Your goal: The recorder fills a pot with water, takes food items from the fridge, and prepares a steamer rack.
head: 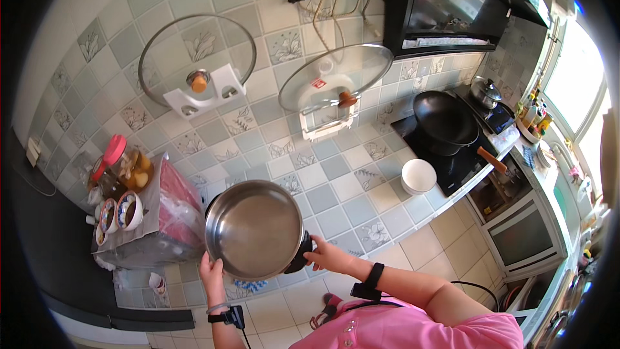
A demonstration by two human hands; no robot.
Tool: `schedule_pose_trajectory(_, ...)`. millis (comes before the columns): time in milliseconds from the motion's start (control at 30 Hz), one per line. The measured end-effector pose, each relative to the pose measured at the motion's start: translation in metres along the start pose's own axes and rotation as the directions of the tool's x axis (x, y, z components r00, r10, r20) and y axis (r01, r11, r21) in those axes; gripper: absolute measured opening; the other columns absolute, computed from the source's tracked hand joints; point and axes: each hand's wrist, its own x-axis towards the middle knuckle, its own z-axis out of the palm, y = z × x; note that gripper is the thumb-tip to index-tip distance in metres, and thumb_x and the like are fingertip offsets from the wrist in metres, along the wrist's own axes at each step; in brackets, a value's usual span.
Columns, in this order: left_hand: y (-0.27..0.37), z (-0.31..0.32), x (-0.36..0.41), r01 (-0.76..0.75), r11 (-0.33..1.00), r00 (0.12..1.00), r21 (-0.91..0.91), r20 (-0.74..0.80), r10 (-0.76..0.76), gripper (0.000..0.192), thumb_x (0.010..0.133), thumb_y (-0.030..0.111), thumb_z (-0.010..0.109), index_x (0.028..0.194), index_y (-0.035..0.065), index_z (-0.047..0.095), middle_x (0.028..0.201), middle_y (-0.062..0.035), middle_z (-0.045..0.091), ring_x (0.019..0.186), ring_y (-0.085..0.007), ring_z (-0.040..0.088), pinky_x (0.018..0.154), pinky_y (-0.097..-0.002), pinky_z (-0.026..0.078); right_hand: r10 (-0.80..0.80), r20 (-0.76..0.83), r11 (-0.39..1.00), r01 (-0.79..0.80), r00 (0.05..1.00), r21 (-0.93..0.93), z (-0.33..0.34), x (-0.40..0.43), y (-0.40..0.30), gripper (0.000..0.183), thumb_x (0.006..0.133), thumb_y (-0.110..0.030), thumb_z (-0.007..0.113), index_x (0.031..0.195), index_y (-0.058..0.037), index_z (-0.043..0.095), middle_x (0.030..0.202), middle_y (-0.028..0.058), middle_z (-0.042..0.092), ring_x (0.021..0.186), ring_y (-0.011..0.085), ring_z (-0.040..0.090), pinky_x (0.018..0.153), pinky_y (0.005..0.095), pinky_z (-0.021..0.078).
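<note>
A wide stainless steel pot (255,230) is tilted towards the camera over the tiled counter, and its inside shows bare metal. My left hand (211,271) grips the pot's rim at the lower left. At the pot's right side, my right hand (322,254) holds one of its black handles. Partly under the near edge of the pot lies a blue and white cloth (250,285). A white bowl (419,176) stands to the right on the counter. Two glass lids, one at the left (197,65) and one at the right (334,80), rest in white wall holders.
Left of the pot, a plastic-covered box (179,203) carries jars with red lids (133,169) and small patterned bowls (129,211). A black wok (445,121) with a wooden handle sits on the black cooktop (448,174) at the right, below a range hood (445,14). Cords hang on the wall.
</note>
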Motion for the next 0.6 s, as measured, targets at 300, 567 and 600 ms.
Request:
schedule_pose_trajectory(300,0.031,-0.004,-0.009,-0.038,0.998,0.944,0.042,-0.326,0.05,0.033,0.096,0.028,0.05,0.115,0.0025,0.057,0.071,0.0015,0.051,0.05,-0.0039,0.038,0.044,-0.0209,0.03,-0.186,0.041,0.951,0.19,0.982,-0.245,-0.081,0.009,0.011,0.028,0.09,-0.026,0.057,0.098,0.0009,0.061,0.076,0.0079,0.064,0.064,0.0169,0.06,0.062,0.0296,0.0492)
schedule_pose_trajectory(567,0.208,0.088,-0.006,-0.482,0.805,0.876,0.345,0.176,0.449,0.019,0.092,0.01,0.054,0.107,0.0012,0.06,0.066,0.0036,0.051,0.055,-0.0029,0.044,0.049,-0.0194,0.035,-0.069,0.091,0.962,0.09,0.993,-0.259,-0.128,0.005,-0.002,0.032,0.09,-0.03,0.058,0.082,0.0008,0.061,0.063,0.0059,0.06,0.057,0.0143,0.058,0.055,0.0286,0.0472)
schedule_pose_trajectory(600,0.235,0.105,-0.005,-0.512,0.783,0.859,0.354,0.225,0.461,0.019,0.092,0.01,0.055,0.107,0.0007,0.06,0.066,0.0034,0.052,0.056,-0.003,0.043,0.049,-0.0197,0.035,-0.076,0.098,0.96,0.099,0.992,-0.26,-0.134,0.006,-0.003,0.032,0.09,-0.03,0.058,0.082,0.0008,0.061,0.063,0.0059,0.06,0.057,0.0143,0.058,0.055,0.0286,0.0472)
